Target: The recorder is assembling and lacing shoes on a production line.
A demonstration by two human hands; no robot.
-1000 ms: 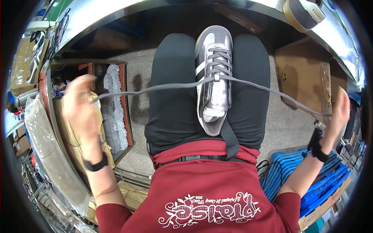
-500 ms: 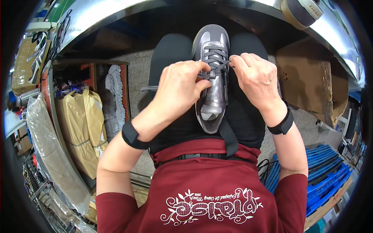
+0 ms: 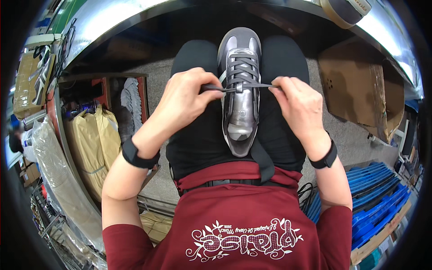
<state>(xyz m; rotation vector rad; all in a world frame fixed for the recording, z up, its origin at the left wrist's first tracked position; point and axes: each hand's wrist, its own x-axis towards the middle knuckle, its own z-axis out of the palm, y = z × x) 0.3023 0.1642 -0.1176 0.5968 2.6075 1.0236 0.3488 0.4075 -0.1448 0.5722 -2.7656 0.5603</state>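
Observation:
A silver-grey sneaker (image 3: 238, 108) lies between my thighs, toe pointing away from me and heel toward my waist. Dark grey shoelaces (image 3: 243, 67) criss-cross its tongue, and a small loop on the tongue has lace running through it. My left hand (image 3: 191, 90) pinches one lace end at the shoe's left side. On the other side, my right hand (image 3: 297, 101) pinches the other end between thumb and fingers. Both lace ends are stretched taut, nearly level, out from the top of the lacing.
A metal-edged worktable (image 3: 148, 20) curves across the far side, with another shoe (image 3: 344, 12) on it at right. A cardboard box (image 3: 353, 90) stands right, above blue plastic pallets (image 3: 378, 202). Brown paper-wrapped bundles (image 3: 85, 148) fill a shelf at left.
My hands have moved apart, the left one outward to the left. The laces, loose and crossed over the shoe before, are now drawn tight to both sides.

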